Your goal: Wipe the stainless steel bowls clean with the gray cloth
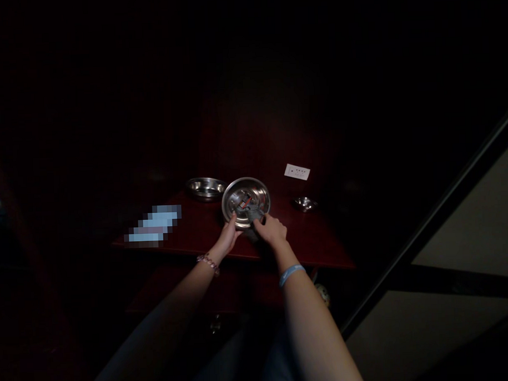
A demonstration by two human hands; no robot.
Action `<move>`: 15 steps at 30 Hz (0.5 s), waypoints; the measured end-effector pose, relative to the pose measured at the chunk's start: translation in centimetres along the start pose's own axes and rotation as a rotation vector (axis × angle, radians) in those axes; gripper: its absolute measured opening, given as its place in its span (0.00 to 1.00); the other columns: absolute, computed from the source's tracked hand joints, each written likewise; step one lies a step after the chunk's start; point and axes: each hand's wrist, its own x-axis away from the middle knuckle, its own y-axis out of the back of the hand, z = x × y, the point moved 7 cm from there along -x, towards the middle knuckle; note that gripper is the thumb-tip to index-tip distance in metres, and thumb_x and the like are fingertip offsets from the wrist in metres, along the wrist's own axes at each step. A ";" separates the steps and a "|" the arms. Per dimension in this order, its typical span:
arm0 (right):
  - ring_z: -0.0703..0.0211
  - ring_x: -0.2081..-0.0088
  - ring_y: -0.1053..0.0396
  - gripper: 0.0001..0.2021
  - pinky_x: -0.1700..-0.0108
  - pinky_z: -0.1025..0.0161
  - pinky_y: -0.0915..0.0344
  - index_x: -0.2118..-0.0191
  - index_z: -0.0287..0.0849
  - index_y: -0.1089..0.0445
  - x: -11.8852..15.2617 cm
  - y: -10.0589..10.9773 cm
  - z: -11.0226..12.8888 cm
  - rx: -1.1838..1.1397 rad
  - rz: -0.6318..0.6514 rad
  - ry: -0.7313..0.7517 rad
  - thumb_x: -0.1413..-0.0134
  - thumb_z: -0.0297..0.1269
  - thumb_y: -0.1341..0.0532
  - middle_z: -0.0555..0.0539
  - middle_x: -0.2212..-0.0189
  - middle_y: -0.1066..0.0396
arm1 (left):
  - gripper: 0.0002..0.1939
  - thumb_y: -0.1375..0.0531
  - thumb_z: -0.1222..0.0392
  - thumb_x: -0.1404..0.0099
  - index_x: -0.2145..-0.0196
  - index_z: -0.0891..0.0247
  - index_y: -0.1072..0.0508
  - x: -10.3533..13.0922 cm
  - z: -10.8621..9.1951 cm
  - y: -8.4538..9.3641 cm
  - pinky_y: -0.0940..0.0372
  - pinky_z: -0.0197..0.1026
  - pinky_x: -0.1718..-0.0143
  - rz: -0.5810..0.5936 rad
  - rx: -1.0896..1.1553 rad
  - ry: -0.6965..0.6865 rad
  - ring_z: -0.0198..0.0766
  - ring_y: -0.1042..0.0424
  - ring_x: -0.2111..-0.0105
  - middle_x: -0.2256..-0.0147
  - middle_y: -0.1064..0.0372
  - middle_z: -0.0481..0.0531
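A shiny metal bowl [261, 193] is tilted toward me above the dark red shelf. My left hand [229, 236] grips its lower left rim, thumb on the inside. A label with orange and dark print shows on the bowl's inner bottom. My right hand [272, 230] has its fingers closed on a grey cloth [255, 214], which lies against the lower right of the bowl's inside. Part of the cloth seems to hang below the rim. The fingertips under the cloth are hidden.
On the dark red shelf [189, 237] a wider metal bowl [206, 189] stands at back left, and a small metal bowl [305, 204] at right. A white socket panel [297, 172] is on the back wall. A blurred-out bright rectangle [155, 224] lies at left. Surroundings are very dark.
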 end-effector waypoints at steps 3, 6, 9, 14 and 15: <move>0.41 0.46 0.27 0.30 0.45 0.47 0.33 0.46 0.44 0.27 -0.2 0.2 -0.7 -0.093 0.000 -0.063 0.36 0.59 0.53 0.36 0.49 0.25 | 0.18 0.42 0.55 0.29 0.45 0.63 0.26 0.0 0.1 -0.1 0.35 0.57 0.40 0.018 0.016 0.008 0.50 0.30 0.41 0.45 0.26 0.62; 0.38 0.45 0.28 0.37 0.44 0.45 0.34 0.48 0.41 0.25 -0.2 0.1 -1.6 -0.155 -0.002 -0.139 0.41 0.69 0.53 0.31 0.49 0.26 | 0.18 0.41 0.55 0.29 0.46 0.66 0.25 0.0 0.1 -0.1 0.33 0.55 0.42 0.023 0.030 0.018 0.50 0.28 0.42 0.45 0.26 0.64; 0.36 0.45 0.29 0.41 0.43 0.42 0.34 0.51 0.39 0.25 -0.2 -0.5 -2.2 -0.233 0.042 -0.184 0.46 0.73 0.52 0.28 0.50 0.26 | 0.18 0.41 0.55 0.29 0.47 0.68 0.25 0.1 0.0 -0.2 0.32 0.52 0.43 0.021 0.042 0.031 0.50 0.28 0.43 0.46 0.25 0.65; 0.34 0.42 0.31 0.40 0.41 0.38 0.37 0.52 0.35 0.25 -0.7 -1.6 -2.9 -0.437 0.083 -0.199 0.48 0.71 0.46 0.24 0.49 0.28 | 0.19 0.39 0.56 0.31 0.46 0.68 0.25 0.2 0.0 -0.3 0.32 0.52 0.43 0.041 0.057 0.039 0.50 0.28 0.42 0.46 0.26 0.66; 0.34 0.43 0.30 0.38 0.42 0.37 0.36 0.53 0.34 0.25 -0.9 -1.8 -2.8 -0.528 0.086 -0.160 0.47 0.69 0.44 0.24 0.50 0.27 | 0.19 0.39 0.56 0.31 0.47 0.68 0.25 0.2 0.1 -0.3 0.32 0.52 0.43 0.043 0.057 0.038 0.51 0.28 0.42 0.46 0.26 0.67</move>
